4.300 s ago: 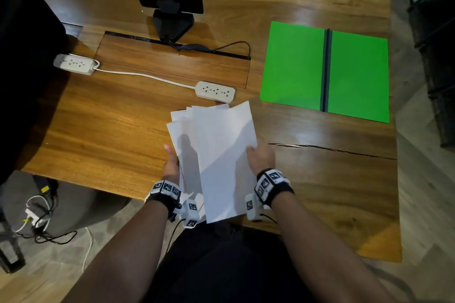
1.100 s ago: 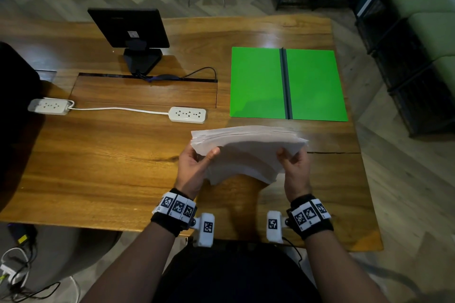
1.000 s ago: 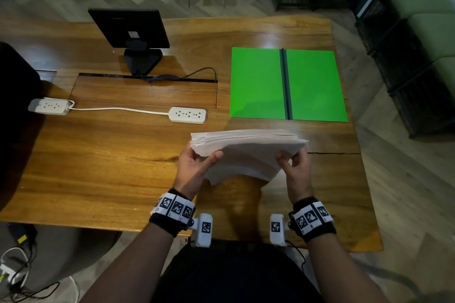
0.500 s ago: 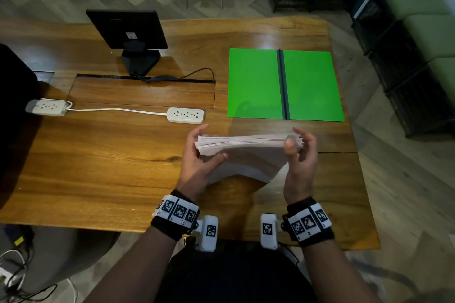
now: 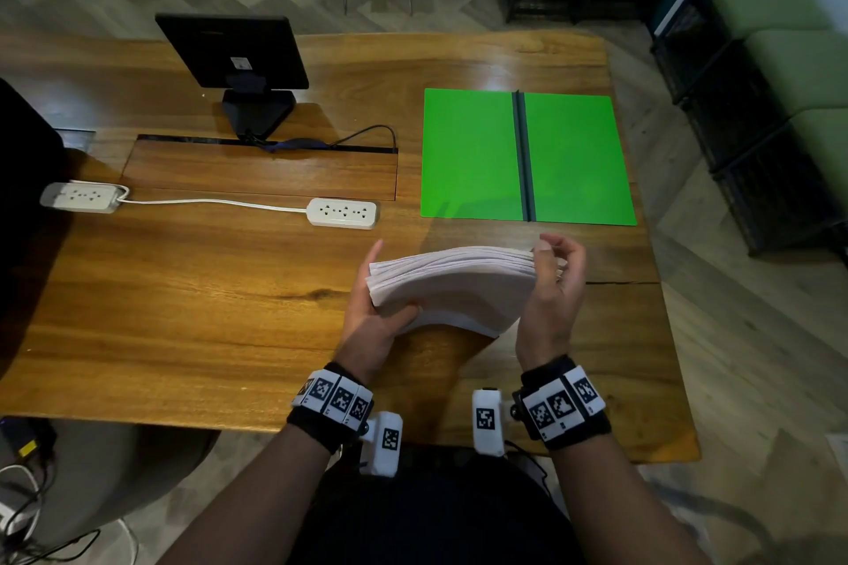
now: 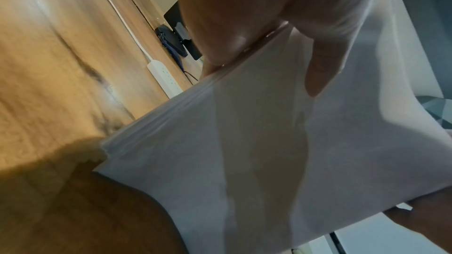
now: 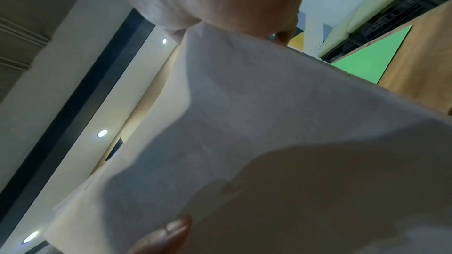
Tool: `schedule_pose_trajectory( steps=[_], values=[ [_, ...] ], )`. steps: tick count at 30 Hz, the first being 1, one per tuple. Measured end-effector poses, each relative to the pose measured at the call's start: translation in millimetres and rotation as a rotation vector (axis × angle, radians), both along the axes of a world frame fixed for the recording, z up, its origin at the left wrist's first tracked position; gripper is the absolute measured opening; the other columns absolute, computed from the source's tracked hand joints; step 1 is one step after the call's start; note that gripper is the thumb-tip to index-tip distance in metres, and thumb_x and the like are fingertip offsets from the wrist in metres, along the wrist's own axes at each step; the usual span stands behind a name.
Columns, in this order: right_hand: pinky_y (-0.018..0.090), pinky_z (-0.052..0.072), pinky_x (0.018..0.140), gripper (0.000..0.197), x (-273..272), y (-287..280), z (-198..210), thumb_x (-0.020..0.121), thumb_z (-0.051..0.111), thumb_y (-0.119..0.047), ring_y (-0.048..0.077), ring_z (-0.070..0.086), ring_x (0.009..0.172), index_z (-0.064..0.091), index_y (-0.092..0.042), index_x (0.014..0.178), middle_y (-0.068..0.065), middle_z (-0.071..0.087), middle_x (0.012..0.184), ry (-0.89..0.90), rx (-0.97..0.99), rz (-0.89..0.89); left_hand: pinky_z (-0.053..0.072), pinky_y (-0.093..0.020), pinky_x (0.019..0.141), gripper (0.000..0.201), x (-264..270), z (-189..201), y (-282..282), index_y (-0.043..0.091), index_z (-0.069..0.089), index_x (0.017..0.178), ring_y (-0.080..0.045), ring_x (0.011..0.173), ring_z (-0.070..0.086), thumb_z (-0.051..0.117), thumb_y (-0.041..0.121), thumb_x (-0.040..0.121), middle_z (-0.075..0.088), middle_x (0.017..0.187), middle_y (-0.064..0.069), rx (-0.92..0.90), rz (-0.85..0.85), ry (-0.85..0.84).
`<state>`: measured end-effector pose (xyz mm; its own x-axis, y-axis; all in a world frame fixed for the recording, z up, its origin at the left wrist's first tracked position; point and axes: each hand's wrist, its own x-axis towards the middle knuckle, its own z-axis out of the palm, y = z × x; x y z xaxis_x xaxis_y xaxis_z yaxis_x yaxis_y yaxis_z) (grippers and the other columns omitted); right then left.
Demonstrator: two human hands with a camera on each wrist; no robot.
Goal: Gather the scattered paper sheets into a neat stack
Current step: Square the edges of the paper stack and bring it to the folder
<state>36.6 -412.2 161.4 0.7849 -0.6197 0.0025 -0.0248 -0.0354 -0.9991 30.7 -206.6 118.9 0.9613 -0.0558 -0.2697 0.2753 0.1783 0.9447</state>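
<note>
Squaring the gathered sheets. The paper stack [image 5: 452,278] is held on edge above the near-centre of the wooden table [image 5: 183,289], its lower edge seemingly resting on or just above the wood, its top edges bowed upward and fanned slightly toward 9 o'clock. To do this step well, the grip at both ends should probably be loosened just enough for the sheets to slide, the stack tapped on its lower long edge, then turned and tapped on a short edge — a tight pinch would lock the fanned leaves out of line. Bending the stack further risks creasing it.

Left hand [image 5: 374,317]: clasped on the stack's 9 o'clock end, thumb pressed across the near face and fingers behind; the left wrist view shows the thumb [image 6: 318,72] lying on the paper.

Right hand [image 5: 550,289]: at the 3 o'clock end, thumb against the stack's end edges, fingers loosely curled above and behind the corner. It steadies the end of the stack; how firmly it holds cannot be told, and the right wrist view shows only paper filling the frame below the palm.

An open green folder [image 5: 472,156] lies at 1 o'clock, well apart from the stack; a power strip [image 5: 342,212] lies at 11 o'clock.
</note>
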Motion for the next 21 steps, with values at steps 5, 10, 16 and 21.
schedule_pose_trajectory(
  steps=[5, 10, 16, 21],
  values=[
    [0.052, 0.043, 0.095, 0.056, -6, -11, -17, 0.098, 0.033, -0.069, 0.036, 0.054, 0.112, 0.060, -0.024, 0.116, 0.018, 0.058, 0.116, -0.046, 0.090, 0.047, 0.048, -0.037, 0.107, 0.092, 0, -22, -1, 0.031, 0.046, 0.147, -0.022, 0.132, 0.057, 0.083, -0.002, 0.069, 0.063, 0.138, -0.006, 0.033, 0.006, 0.053],
    [0.042, 0.051, 0.099, 0.101, -23, -29, -56, 0.075, 0.050, -0.089, 0.029, 0.058, 0.123, 0.042, -0.015, 0.143, 0.015, 0.056, 0.133, 0.062, -0.008, 0.266, 0.051, -0.049, 0.104, 0.075, 6, -35, -1, 0.011, 0.056, 0.138, -0.028, 0.123, 0.064, 0.089, 0.006, 0.070, 0.069, 0.130, -0.009, 0.085, -0.012, 0.072],
    [0.025, 0.056, 0.090, 0.067, -27, -29, -106, 0.081, 0.085, -0.021, 0.021, 0.058, 0.126, 0.044, -0.042, 0.130, 0.000, 0.060, 0.131, 0.295, 0.095, 0.368, 0.055, -0.044, 0.098, 0.070, 13, -44, -8, 0.025, 0.062, 0.132, -0.022, 0.117, 0.066, 0.085, -0.001, 0.071, 0.073, 0.124, -0.002, 0.067, 0.001, 0.158],
    [0.032, 0.055, 0.092, 0.063, -26, -30, -125, 0.084, 0.079, -0.005, 0.010, 0.060, 0.113, 0.045, -0.029, 0.131, -0.001, 0.063, 0.120, 0.417, 0.101, 0.348, 0.058, -0.034, 0.090, 0.068, 18, -52, -5, 0.012, 0.060, 0.135, -0.026, 0.116, 0.066, 0.081, -0.007, 0.073, 0.073, 0.122, -0.006, 0.061, 0.020, 0.196]
  ],
)
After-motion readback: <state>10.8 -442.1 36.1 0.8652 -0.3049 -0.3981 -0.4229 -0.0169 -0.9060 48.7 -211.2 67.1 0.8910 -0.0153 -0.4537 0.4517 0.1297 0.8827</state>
